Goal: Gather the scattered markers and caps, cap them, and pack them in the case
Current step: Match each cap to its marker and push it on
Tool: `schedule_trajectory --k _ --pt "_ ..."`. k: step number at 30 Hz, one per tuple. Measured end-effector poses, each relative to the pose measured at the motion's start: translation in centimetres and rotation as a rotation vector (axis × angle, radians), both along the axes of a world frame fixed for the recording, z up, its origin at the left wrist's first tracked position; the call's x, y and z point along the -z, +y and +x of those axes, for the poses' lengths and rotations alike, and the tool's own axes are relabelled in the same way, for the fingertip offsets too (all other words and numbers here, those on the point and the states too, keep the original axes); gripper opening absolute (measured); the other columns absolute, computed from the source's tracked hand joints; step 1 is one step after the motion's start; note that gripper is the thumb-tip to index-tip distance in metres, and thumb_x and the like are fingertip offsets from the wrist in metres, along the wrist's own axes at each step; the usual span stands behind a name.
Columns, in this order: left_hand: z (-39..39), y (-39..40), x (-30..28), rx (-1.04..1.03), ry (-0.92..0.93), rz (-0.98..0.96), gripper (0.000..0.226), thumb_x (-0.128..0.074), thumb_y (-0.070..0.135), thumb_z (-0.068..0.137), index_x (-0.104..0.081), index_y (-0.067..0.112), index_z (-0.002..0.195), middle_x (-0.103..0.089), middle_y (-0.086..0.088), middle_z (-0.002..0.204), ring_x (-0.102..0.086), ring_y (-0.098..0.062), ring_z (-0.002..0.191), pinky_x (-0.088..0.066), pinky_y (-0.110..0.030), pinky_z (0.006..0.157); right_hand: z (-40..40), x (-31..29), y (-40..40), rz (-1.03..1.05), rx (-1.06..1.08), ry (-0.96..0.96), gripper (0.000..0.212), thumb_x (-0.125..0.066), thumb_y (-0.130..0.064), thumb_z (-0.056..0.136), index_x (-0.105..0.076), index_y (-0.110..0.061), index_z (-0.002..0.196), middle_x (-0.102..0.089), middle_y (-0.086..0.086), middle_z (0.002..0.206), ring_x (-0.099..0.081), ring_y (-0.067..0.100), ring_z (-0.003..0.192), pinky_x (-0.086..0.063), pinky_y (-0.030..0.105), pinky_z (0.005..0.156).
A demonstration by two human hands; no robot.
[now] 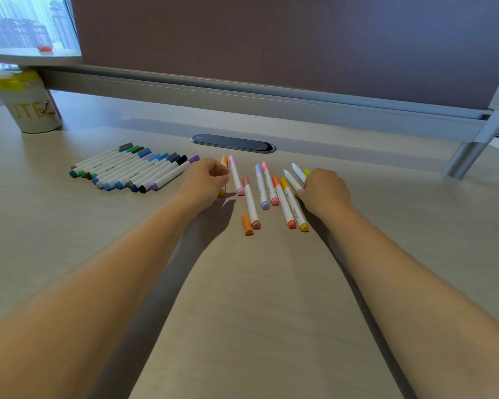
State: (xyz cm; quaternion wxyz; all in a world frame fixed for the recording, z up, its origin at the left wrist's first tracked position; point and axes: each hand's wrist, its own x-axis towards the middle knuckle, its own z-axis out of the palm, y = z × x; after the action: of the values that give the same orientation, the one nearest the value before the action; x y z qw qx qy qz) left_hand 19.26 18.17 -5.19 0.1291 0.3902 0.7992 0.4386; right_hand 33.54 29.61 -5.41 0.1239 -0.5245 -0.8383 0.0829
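A tidy row of capped markers (pixel 133 168) in greens, blues, black and purple lies at the left of the desk. My left hand (pixel 205 180) has its fingers curled round an orange marker (pixel 224 161), right beside a pink marker (pixel 235 175). A loose orange cap (pixel 247 224) lies next to a salmon marker (pixel 251 203). Further right lie lavender (pixel 261 187), pink (pixel 270 182), red-orange (pixel 283 203) and yellow (pixel 294 207) markers. My right hand (pixel 324 191) covers the lower ends of two white markers (pixel 296 171), its fingers curled onto them. No case is in view.
A white cup (pixel 32 110) with yellow print stands at the back left. An oval cable grommet (pixel 233 143) sits in the desk behind the markers. A grey partition (pixel 271 53) closes the back, with a metal post (pixel 461 159) at the right.
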Motion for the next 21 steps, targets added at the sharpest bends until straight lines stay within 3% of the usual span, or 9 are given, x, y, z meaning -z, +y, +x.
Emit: schedule_trajectory --k 4,6,9,13,15,18,21 --pt "-0.7 -0.7 0.0 -0.028 -0.026 0.036 0.03 -0.049 0.011 0.094 -0.053 0.008 0.124 -0.055 -0.009 0.126 -0.058 -0.015 0.068 -0.047 -0.012 0.057 0.1 -0.3 -0.2 -0.034 0.047 0.038 0.022 -0.053 -0.015 0.093 -0.056 -0.003 0.111 -0.056 0.011 0.093 -0.047 0.021 0.077 -0.037 0.028 0.059" --pt "-1.4 -1.2 0.1 -0.082 -0.006 0.05 0.029 -0.05 0.013 0.094 -0.054 0.008 0.122 -0.057 -0.009 0.126 -0.061 -0.017 0.071 -0.05 -0.019 0.072 0.2 -0.3 -0.2 -0.076 0.082 0.146 0.022 -0.054 -0.017 0.092 -0.058 -0.003 0.108 -0.051 0.008 0.088 -0.048 0.022 0.078 -0.037 0.029 0.063" --pt "-2.1 -2.2 0.4 -0.101 0.148 -0.062 0.029 -0.052 0.012 0.093 -0.056 0.008 0.121 -0.058 -0.011 0.123 -0.055 -0.019 0.099 -0.043 -0.028 0.09 0.0 -0.6 -0.5 -0.167 0.091 0.348 0.025 -0.055 -0.023 0.09 -0.063 -0.003 0.104 -0.056 0.01 0.087 -0.052 0.023 0.076 -0.045 0.031 0.068" --pt "-1.9 -2.6 1.0 0.061 0.537 -0.328 0.031 -0.054 0.015 0.092 -0.057 0.016 0.123 -0.058 -0.005 0.123 -0.048 -0.022 0.113 -0.039 -0.027 0.089 -0.4 -0.8 -1.7 -0.258 0.021 0.516 0.02 -0.053 -0.019 0.091 -0.065 -0.003 0.091 -0.057 0.006 0.078 -0.057 0.023 0.074 -0.053 0.036 0.078" --pt "-1.7 -2.5 1.2 0.107 0.692 -0.396 0.027 -0.051 0.018 0.093 -0.059 0.02 0.119 -0.058 -0.003 0.121 -0.045 -0.021 0.112 -0.038 -0.028 0.089 -0.5 -1.0 -2.3 -0.274 -0.02 0.544 0.022 -0.052 -0.018 0.092 -0.06 -0.01 0.073 -0.053 0.002 0.07 -0.056 0.021 0.073 -0.052 0.036 0.079" --pt "-1.5 -2.4 1.2 0.123 0.79 -0.426 0.026 -0.051 0.023 0.093 -0.058 0.022 0.118 -0.058 -0.001 0.121 -0.044 -0.02 0.114 -0.038 -0.028 0.088 -0.3 -1.3 -3.1 -0.285 -0.062 0.542 0.032 -0.052 -0.014 0.091 -0.049 -0.018 0.059 -0.046 -0.001 0.064 -0.047 0.015 0.061 -0.045 0.031 0.072" --pt "-1.1 -2.6 1.3 0.113 0.781 -0.337 0.025 -0.05 0.025 0.093 -0.059 0.018 0.116 -0.06 -0.003 0.118 -0.047 -0.02 0.111 -0.039 -0.028 0.088 0.0 -1.3 -3.7 -0.321 -0.095 0.568 0.021 -0.051 -0.014 0.092 -0.056 -0.011 0.071 -0.046 -0.001 0.066 -0.045 0.011 0.061 -0.044 0.03 0.072"
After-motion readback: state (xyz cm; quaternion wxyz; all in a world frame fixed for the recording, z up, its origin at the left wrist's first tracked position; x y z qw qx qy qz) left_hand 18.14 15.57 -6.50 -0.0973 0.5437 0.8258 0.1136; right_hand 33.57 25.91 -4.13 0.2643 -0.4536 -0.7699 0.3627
